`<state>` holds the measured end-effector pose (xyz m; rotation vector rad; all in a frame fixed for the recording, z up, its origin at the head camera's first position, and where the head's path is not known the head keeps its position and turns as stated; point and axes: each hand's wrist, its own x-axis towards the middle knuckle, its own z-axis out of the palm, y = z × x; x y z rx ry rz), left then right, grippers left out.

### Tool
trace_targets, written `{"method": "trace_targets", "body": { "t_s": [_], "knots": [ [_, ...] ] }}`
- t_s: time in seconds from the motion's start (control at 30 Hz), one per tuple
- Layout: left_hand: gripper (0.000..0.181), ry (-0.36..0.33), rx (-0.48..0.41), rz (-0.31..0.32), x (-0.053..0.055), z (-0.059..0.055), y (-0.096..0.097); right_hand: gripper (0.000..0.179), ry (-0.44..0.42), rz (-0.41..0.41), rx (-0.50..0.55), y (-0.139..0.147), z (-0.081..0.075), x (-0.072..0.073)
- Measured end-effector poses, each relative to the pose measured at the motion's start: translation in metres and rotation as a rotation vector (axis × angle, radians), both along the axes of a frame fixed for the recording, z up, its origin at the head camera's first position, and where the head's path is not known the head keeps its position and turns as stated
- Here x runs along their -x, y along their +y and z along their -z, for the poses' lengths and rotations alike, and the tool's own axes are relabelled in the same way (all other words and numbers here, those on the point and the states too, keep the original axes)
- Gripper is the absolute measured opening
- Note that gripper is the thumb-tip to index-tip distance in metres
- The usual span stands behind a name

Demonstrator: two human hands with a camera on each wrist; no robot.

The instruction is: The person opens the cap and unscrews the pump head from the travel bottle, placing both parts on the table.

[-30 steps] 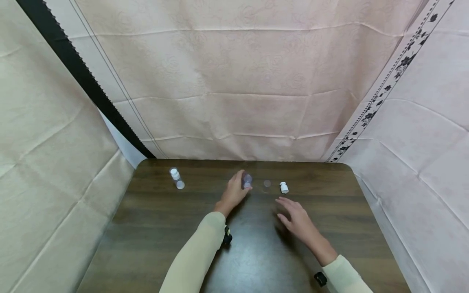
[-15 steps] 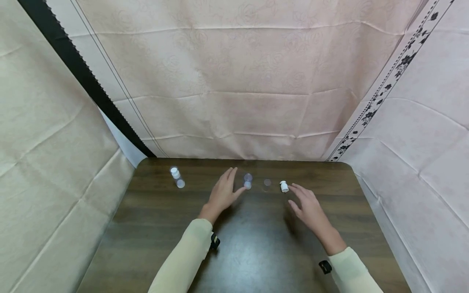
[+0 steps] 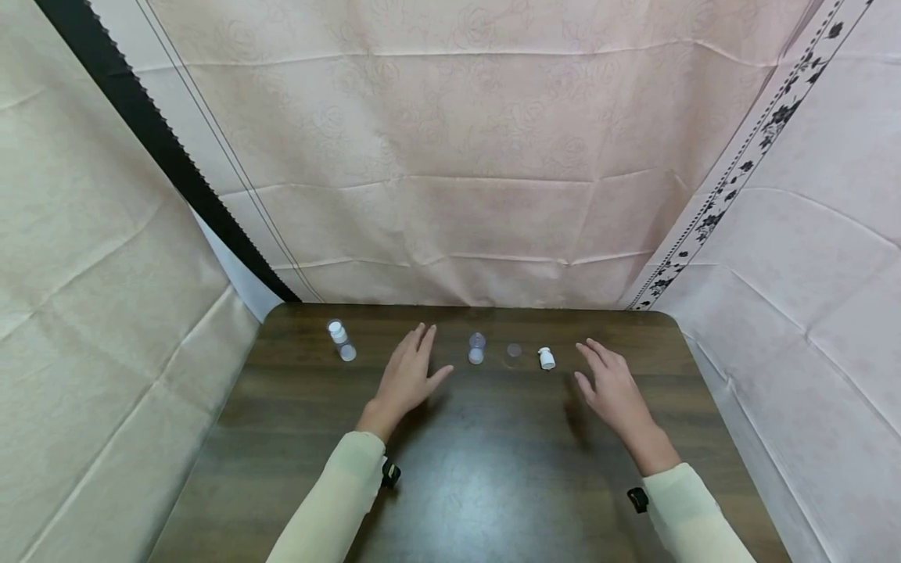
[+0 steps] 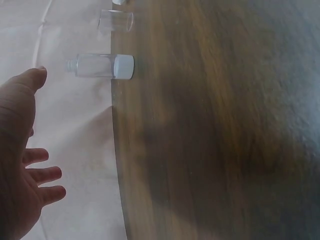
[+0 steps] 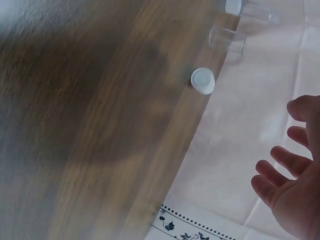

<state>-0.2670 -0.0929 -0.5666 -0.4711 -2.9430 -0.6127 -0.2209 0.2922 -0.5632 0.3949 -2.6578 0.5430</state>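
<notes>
My left hand [image 3: 404, 379] is over the table, fingers spread and thumb out, holding nothing. Just right of its thumb stands a small clear bottle [image 3: 476, 349] with a white base, its narrow neck upward in the left wrist view. Beside that is a clear open-ended cap [image 3: 514, 351], like a short tube. Farther right stands a small white pump top [image 3: 547, 359], seen as a round white piece in the right wrist view. To the right of it hovers my right hand [image 3: 615, 391], fingers loosely extended and holding nothing.
Another small bottle [image 3: 341, 340], clear with white parts, stands at the far left of the wooden table [image 3: 464, 469]. Pale cloth [image 3: 450, 180] hangs behind the table's back edge and on both sides.
My left hand has let go of the clear bottle and drawn back to the left. The right hand has shifted right, past the white pump top. The small pieces stay in place.
</notes>
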Motion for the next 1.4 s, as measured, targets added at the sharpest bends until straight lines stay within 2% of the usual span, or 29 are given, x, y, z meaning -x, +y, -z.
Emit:
{"method": "trace_targets", "body": {
  "t_s": [0.2, 0.47, 0.83, 0.97, 1.1, 1.3, 1.4],
  "knots": [
    [0.086, -0.002, 0.011, 0.000, -0.004, 0.003, -0.010, 0.052, -0.052, 0.021, -0.004, 0.003, 0.003, 0.000],
    [0.084, -0.013, 0.017, -0.064, -0.013, 0.013, -0.042, 0.053, -0.130, -0.013, -0.003, -0.014, 0.005, -0.005],
    [0.080, 0.008, 0.021, -0.137, -0.027, 0.018, -0.090, 0.053, -0.104, -0.132, 0.009, -0.063, 0.000, -0.008],
    [0.074, 0.055, 0.004, -0.165, -0.030, 0.022, -0.104, 0.052, -0.100, -0.181, 0.004, -0.081, -0.003, -0.008],
    [0.067, 0.105, -0.049, -0.203, -0.033, 0.027, -0.115, 0.053, -0.058, -0.233, 0.006, -0.099, -0.001, -0.009],
    [0.063, 0.119, -0.102, -0.274, -0.031, 0.032, -0.132, 0.053, 0.000, -0.312, -0.033, -0.125, 0.006, -0.011],
    [0.064, 0.076, -0.130, -0.328, -0.027, 0.034, -0.138, 0.053, -0.007, -0.342, -0.040, -0.137, 0.008, -0.010]
  ]
}}
